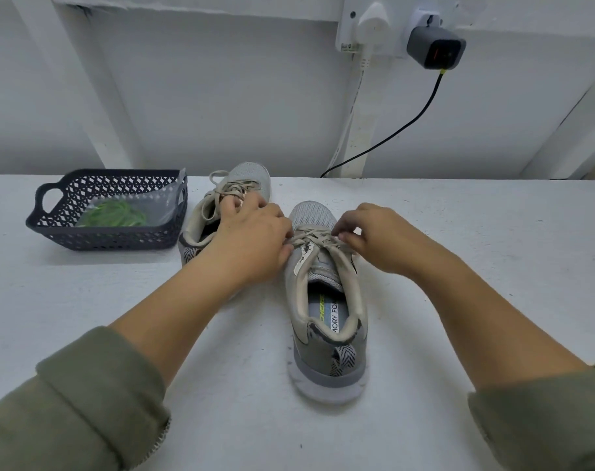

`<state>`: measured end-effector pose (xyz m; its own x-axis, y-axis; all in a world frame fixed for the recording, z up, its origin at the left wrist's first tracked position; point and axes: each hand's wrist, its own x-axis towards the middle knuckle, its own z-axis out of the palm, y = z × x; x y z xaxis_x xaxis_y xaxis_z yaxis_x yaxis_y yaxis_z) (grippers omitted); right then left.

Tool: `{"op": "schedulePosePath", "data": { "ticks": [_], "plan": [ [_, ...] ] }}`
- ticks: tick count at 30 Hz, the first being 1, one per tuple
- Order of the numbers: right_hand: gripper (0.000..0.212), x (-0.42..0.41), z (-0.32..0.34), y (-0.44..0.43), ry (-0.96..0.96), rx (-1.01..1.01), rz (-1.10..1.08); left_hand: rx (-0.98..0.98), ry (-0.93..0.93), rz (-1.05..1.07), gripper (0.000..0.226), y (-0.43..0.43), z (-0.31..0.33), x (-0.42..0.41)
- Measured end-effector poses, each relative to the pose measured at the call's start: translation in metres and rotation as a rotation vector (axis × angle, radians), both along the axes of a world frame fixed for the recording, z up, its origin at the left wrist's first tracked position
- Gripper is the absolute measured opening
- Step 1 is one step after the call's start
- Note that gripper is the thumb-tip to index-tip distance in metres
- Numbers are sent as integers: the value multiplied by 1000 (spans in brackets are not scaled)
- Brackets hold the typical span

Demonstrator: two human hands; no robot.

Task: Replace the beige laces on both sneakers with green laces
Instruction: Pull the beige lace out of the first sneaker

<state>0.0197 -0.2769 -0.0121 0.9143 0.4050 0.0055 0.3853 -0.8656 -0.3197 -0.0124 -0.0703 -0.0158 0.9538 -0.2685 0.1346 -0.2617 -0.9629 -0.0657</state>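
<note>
left hand (pixel 252 239), right hand (pixel 377 239) pinch near sneaker's (pixel 326 317) beige laces (pixel 314 236); left covers far sneaker (pixel 247 178) (partly); basket (pixel 119 237) holds green laces (pixel 114 214).

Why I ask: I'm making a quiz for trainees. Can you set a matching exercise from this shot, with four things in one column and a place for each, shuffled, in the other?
Things:
1. green laces
2. grey charger
3. right hand
4. far sneaker

Places:
a. plugged in on the wall
b. in the dark basket
c. between the basket and the near sneaker
d. pinching the near sneaker's beige laces

Pairs: 1-b, 2-a, 3-d, 4-c.
</note>
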Motion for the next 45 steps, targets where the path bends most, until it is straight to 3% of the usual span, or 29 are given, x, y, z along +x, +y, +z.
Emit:
{"op": "schedulePosePath", "data": {
  "ticks": [7, 15, 21, 23, 26, 31, 33, 36, 38, 42, 45],
  "plan": [
    [18, 12, -5, 11, -49, 55, 94, 27, 61, -26, 36, 0, 0, 3],
    [6, 18, -4, 21, -5, -35, 122, 29, 89, -29, 40, -2, 2, 6],
    [10, 20, -9, 11, 126, 244, -176, 33, 97, -24, 39, -2, 0, 6],
    [10, 21, -9, 11, 130, 275, -164, 35, 88, -24, 39, -2, 0, 6],
    [22, 21, 1, 11, 126, 164, 15, 36, 83, -29, 39, -1, 0, 5],
    [12, 21, 5, 15, 26, -22, 59, 40, 68, -28, 38, -2, -2, 4],
    [11, 19, -1, 13, 31, 92, -49, 26, 67, -25, 38, -2, -3, 4],
    [13, 17, -11, 12, 184, 449, -327, 15, 69, -29, 37, -1, -2, 4],
    [12, 16, -14, 14, 196, 515, -365, 13, 75, -28, 37, -1, -3, 4],
    [21, 15, 0, 11, 51, 211, -40, 33, 79, -23, 38, -2, -4, 3],
    [18, 16, 5, 16, -10, -34, 79, 34, 74, -26, 38, -2, -4, 4]
  ]
}}
